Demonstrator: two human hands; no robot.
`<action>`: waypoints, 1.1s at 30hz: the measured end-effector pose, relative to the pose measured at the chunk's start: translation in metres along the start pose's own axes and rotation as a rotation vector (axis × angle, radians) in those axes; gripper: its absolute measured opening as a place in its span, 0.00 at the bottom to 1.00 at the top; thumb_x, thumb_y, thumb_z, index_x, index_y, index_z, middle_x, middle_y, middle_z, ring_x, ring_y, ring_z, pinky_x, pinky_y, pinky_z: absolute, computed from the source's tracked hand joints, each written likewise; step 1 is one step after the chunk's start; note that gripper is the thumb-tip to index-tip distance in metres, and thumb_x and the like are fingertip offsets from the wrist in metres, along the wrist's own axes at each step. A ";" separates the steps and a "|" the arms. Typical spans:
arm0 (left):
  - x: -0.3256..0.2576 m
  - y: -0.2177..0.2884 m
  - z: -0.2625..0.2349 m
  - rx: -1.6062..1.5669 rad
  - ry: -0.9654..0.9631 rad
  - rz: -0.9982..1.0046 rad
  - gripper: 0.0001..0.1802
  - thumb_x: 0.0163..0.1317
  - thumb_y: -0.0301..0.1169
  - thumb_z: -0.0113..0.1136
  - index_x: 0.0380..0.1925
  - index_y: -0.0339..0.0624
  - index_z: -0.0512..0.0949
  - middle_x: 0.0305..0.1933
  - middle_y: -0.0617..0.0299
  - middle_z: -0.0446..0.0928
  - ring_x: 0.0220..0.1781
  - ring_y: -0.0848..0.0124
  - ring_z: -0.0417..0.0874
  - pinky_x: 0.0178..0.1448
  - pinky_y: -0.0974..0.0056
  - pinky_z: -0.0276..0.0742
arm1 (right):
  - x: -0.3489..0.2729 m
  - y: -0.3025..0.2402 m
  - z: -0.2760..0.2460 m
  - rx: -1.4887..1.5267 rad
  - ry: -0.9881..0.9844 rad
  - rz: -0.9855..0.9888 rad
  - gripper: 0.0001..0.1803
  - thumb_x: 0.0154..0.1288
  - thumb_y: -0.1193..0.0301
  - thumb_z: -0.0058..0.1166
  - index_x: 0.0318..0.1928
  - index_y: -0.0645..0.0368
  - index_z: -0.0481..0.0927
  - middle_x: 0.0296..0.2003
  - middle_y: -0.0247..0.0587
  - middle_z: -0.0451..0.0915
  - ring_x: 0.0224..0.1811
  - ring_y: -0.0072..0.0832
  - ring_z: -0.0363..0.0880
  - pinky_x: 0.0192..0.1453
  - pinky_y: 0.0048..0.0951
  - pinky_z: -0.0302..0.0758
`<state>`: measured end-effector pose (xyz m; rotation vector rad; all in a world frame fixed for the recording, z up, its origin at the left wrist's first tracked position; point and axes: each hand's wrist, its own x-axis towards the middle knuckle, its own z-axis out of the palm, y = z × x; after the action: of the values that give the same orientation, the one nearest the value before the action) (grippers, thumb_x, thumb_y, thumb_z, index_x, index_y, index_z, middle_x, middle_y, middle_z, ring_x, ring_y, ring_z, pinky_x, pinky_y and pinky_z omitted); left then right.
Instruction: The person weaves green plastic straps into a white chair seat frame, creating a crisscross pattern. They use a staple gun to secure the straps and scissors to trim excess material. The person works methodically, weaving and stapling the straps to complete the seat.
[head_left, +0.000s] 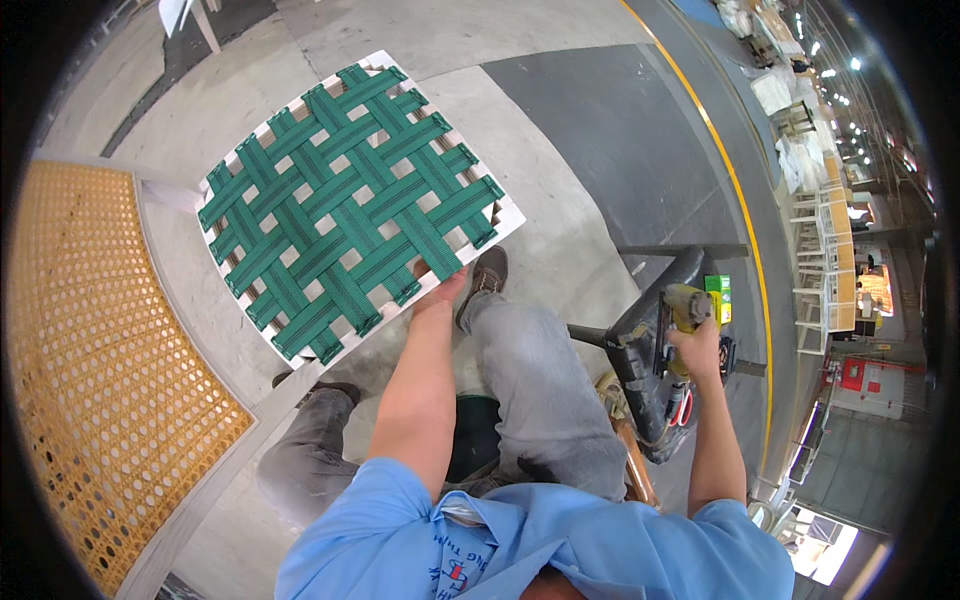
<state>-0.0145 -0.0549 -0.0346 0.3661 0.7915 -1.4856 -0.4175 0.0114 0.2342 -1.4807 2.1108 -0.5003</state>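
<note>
A white chair frame with a seat of woven green webbing stands tilted in front of me. At the seat's near right edge, my left hand is closed on the frame, its fingers partly hidden by the rail and straps. The chair's cane back panel spreads out to the left. On my right, my right hand is wrapped round an olive-yellow staple gun. The gun is over a black tray-like stand, apart from the chair.
Red-handled scissors and a green box are at the black stand. My legs straddle the space below the seat, by a dark green round thing. A yellow floor line runs at right, with chair frames beyond.
</note>
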 end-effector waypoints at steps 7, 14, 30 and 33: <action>0.005 0.004 0.003 -0.078 0.157 -0.053 0.09 0.62 0.33 0.56 0.34 0.45 0.83 0.32 0.61 0.85 0.33 0.61 0.84 0.35 0.56 0.76 | -0.014 -0.154 0.093 0.399 -0.506 0.004 0.22 0.66 0.68 0.71 0.57 0.63 0.82 0.43 0.33 0.85 0.44 0.23 0.81 0.51 0.31 0.78; 0.006 0.006 -0.003 0.123 0.158 -0.035 0.10 0.60 0.38 0.58 0.34 0.48 0.84 0.31 0.60 0.85 0.33 0.60 0.83 0.37 0.53 0.75 | -0.003 -0.212 0.178 0.231 -0.806 -0.038 0.18 0.69 0.65 0.67 0.53 0.62 0.82 0.30 0.29 0.80 0.24 0.17 0.76 0.26 0.24 0.71; 0.006 0.001 0.005 0.135 0.187 -0.017 0.18 0.77 0.45 0.47 0.43 0.52 0.84 0.41 0.62 0.84 0.35 0.67 0.78 0.39 0.60 0.74 | -0.022 -0.226 0.203 0.181 -0.778 -0.057 0.16 0.68 0.66 0.65 0.49 0.66 0.82 0.26 0.31 0.80 0.20 0.19 0.72 0.26 0.28 0.72; 0.003 -0.001 0.004 0.032 0.119 -0.024 0.18 0.77 0.46 0.48 0.43 0.49 0.84 0.41 0.61 0.85 0.39 0.66 0.81 0.47 0.57 0.78 | -0.024 -0.226 0.205 0.164 -0.763 -0.050 0.18 0.67 0.67 0.66 0.50 0.66 0.81 0.27 0.32 0.81 0.21 0.19 0.73 0.27 0.28 0.72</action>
<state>-0.0147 -0.0598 -0.0340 0.4744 0.8694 -1.5110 -0.1182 -0.0436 0.2019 -1.3442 1.4021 -0.0838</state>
